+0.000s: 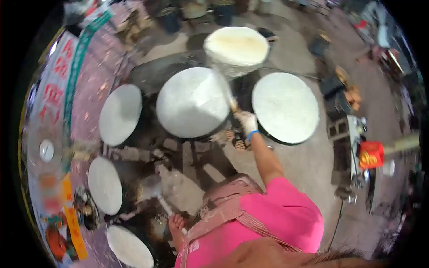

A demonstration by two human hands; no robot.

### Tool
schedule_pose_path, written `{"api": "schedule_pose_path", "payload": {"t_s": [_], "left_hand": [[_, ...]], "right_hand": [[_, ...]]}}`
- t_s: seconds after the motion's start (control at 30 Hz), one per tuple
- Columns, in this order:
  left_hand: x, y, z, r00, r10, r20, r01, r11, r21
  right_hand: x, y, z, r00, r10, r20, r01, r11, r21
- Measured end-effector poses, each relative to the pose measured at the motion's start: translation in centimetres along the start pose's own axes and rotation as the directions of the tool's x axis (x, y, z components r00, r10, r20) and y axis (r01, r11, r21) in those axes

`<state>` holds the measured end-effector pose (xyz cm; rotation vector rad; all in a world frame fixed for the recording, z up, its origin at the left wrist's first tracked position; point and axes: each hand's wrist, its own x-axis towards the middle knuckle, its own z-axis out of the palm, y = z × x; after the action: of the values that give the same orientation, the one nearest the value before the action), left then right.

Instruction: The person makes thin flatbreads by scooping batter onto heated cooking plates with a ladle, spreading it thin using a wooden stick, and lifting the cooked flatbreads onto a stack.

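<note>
My right hand (246, 122), in a whitish glove with a blue band at the wrist, grips a brush-like tool (233, 103) whose blurred far end reaches the right edge of the middle round white surface (190, 105). To its right lies another round white surface (286, 107). Low at the left, my left hand (177, 222) is closed round the pale handle of a ladle (152, 187), whose head hangs over the dark ground. A third white round (237, 44), yellowish on top, stands beyond the middle one.
More white rounds stand at the left (120, 115), lower left (105, 185) and bottom left (129, 248). A red packet (372, 154) is at the right beside a stand with hollow blocks (338, 129). Dark buckets (169, 18) stand at the back.
</note>
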<state>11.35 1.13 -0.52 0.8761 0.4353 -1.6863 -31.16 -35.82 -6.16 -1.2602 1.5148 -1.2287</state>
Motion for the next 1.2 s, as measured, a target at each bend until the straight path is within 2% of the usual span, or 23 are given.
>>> {"api": "schedule_pose_path", "payload": {"t_s": [0.07, 0.1, 0.2, 0.23, 0.27, 0.3, 0.33, 0.37, 0.4, 0.47, 0.53, 0.6, 0.63, 0.67, 0.73, 0.8, 0.83, 0.87, 0.93, 1.0, 1.07, 1.13, 1.2], "left_hand": [[0.8, 2.1, -2.4, 0.999, 0.016, 0.033, -0.016, 1.000, -0.001], [0.5, 2.1, -1.4, 0.999, -0.027, 0.016, 0.029, 0.996, -0.086], [1.3, 3.1, -1.8, 0.990, -0.131, 0.058, 0.143, 0.940, -0.310], [0.7, 3.5, -1.6, 0.984, -0.164, 0.069, 0.177, 0.942, -0.286], [0.4, 3.6, -0.9, 0.977, -0.195, 0.085, 0.211, 0.943, -0.258], [0.6, 3.5, -0.3, 0.969, -0.225, 0.106, 0.244, 0.941, -0.233], [1.0, 3.6, -0.4, 0.972, -0.210, 0.106, 0.230, 0.942, -0.243], [1.3, 3.5, -1.1, 0.976, -0.191, 0.104, 0.212, 0.943, -0.257], [1.3, 3.4, -1.4, 0.981, -0.169, 0.095, 0.189, 0.943, -0.275], [1.8, 3.2, -0.1, 0.982, -0.175, 0.073, 0.189, 0.936, -0.296], [3.5, 3.9, 0.7, 0.930, -0.287, 0.229, 0.343, 0.903, -0.257], [5.3, 4.4, 2.0, 0.977, -0.127, 0.169, 0.144, 0.986, -0.090], [5.4, 4.5, 4.8, 0.987, -0.144, 0.075, 0.155, 0.975, -0.158], [5.6, 4.7, 7.9, 0.985, -0.170, -0.015, 0.162, 0.961, -0.225], [8.4, 5.9, 10.6, 0.963, -0.228, 0.141, 0.253, 0.946, -0.201], [12.1, 6.6, 13.2, 0.955, -0.213, 0.208, 0.238, 0.966, -0.104], [13.1, 6.7, 15.6, 0.946, -0.230, 0.229, 0.251, 0.966, -0.066], [14.0, 6.4, 17.8, 0.937, -0.247, 0.245, 0.262, 0.965, -0.028], [16.4, 5.4, 20.6, 0.963, -0.163, 0.216, 0.155, 0.986, 0.056], [15.8, 2.4, 25.9, 0.995, 0.060, 0.083, -0.084, 0.945, 0.317], [18.6, -0.6, 26.8, 0.980, 0.187, 0.063, -0.195, 0.867, 0.458], [19.9, -3.6, 28.5, 0.973, 0.183, 0.140, -0.228, 0.844, 0.485], [20.7, -5.9, 29.2, 0.984, 0.157, 0.089, -0.180, 0.874, 0.452]], "right_hand": [[-5.4, -6.0, 2.1, 0.889, 0.434, 0.147, -0.455, 0.798, 0.394], [-7.0, -6.0, 3.7, 0.879, 0.455, 0.143, -0.471, 0.783, 0.407], [-6.9, -4.8, 4.1, 0.913, 0.371, 0.172, -0.402, 0.890, 0.215], [-5.5, -3.2, 2.9, 0.934, 0.268, 0.237, -0.336, 0.886, 0.320], [-4.1, -5.1, 1.4, 0.929, 0.338, 0.153, -0.361, 0.920, 0.156], [-2.4, -4.5, 0.6, 0.923, 0.369, 0.109, -0.384, 0.884, 0.265], [0.5, -1.7, 0.5, 0.985, 0.152, -0.077, -0.151, 0.988, 0.020], [2.1, -3.6, 0.1, 0.979, 0.091, -0.180, -0.146, 0.936, -0.319], [3.4, -4.5, 0.5, 0.987, 0.017, -0.158, -0.105, 0.817, -0.568], [4.0, -5.9, 1.7, 0.991, -0.063, 0.122, 0.135, 0.609, -0.781], [2.8, -5.7, 1.9, 0.924, -0.188, 0.332, 0.382, 0.472, -0.795], [1.4, -6.8, 0.4, 0.904, -0.102, 0.414, 0.415, 0.437, -0.798], [1.3, -5.7, -0.9, 0.895, -0.166, 0.415, 0.445, 0.418, -0.792], [1.2, -7.0, -2.2, 0.912, -0.101, 0.398, 0.391, 0.507, -0.768], [0.2, -7.4, -2.4, 0.993, 0.022, 0.112, 0.077, 0.599, -0.797], [-1.2, -5.6, -1.2, 0.977, 0.089, 0.195, 0.137, 0.441, -0.887], [-2.2, -5.2, -1.4, 0.949, -0.002, 0.315, 0.284, 0.437, -0.853], [-3.0, -5.1, -2.1, 0.963, -0.013, 0.269, 0.242, 0.481, -0.843], [-3.7, -6.2, -3.7, 0.984, -0.044, 0.172, 0.166, 0.567, -0.807], [-5.2, -5.3, -3.8, 0.999, -0.016, -0.036, -0.020, 0.571, -0.821], [-7.4, -3.1, -2.7, 0.994, 0.088, 0.060, 0.022, 0.380, -0.925], [-10.1, -0.1, 0.1, 0.969, -0.159, 0.191, 0.243, 0.462, -0.853], [-12.3, -2.1, 2.5, 0.961, -0.218, 0.169, 0.265, 0.553, -0.790]]}}
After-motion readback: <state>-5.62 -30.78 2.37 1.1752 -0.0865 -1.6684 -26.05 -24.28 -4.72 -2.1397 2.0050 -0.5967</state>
